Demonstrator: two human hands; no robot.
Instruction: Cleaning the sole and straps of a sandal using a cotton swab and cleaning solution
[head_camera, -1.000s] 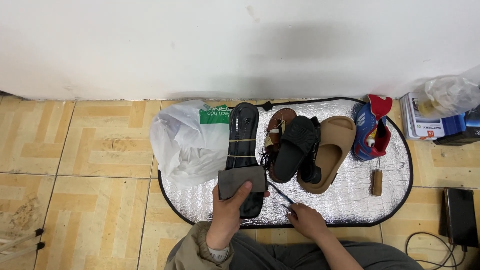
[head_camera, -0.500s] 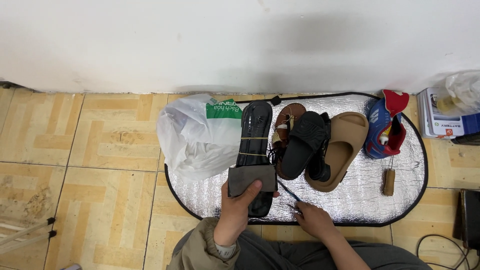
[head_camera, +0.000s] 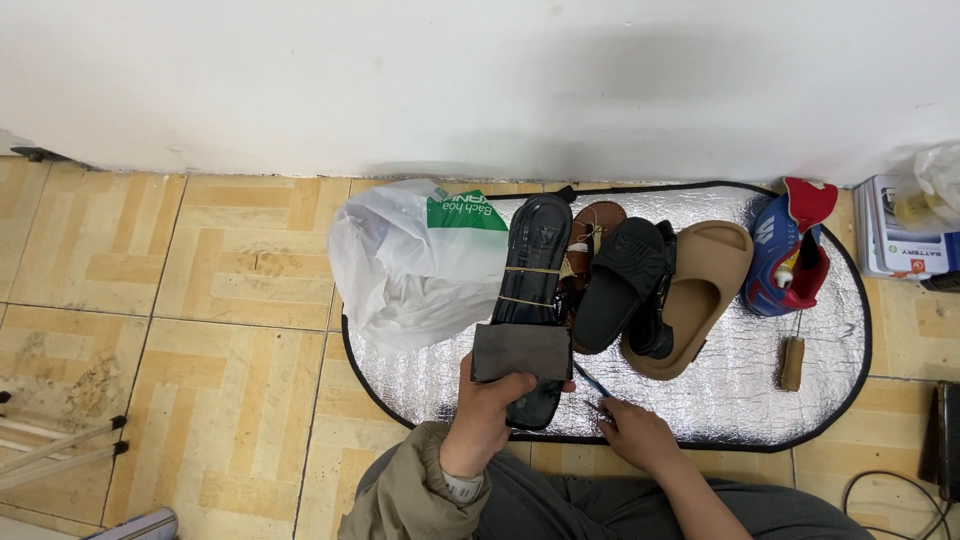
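My left hand (head_camera: 489, 410) grips the heel end of a long black sandal (head_camera: 535, 270) bound with rubber bands, with a dark grey cloth-like sheet (head_camera: 520, 351) wrapped over that end. The sandal lies lengthwise on a silver foil mat (head_camera: 740, 390). My right hand (head_camera: 632, 432) rests on the mat near its front edge, pinching a thin blue tool (head_camera: 592, 381) that points toward the sandal.
A white plastic bag (head_camera: 415, 265) lies left of the sandal. To the right are a brown strappy sandal (head_camera: 592, 225), a black slide (head_camera: 625, 282), a tan slide (head_camera: 698, 295), a blue-red pouch (head_camera: 790, 260) and a small wooden brush (head_camera: 792, 363). Boxes (head_camera: 900, 240) stand far right.
The view has shifted slightly, so the mat sits further right in frame. My left hand still holds the wrapped sandal and my right hand stays low on the mat with the tool.
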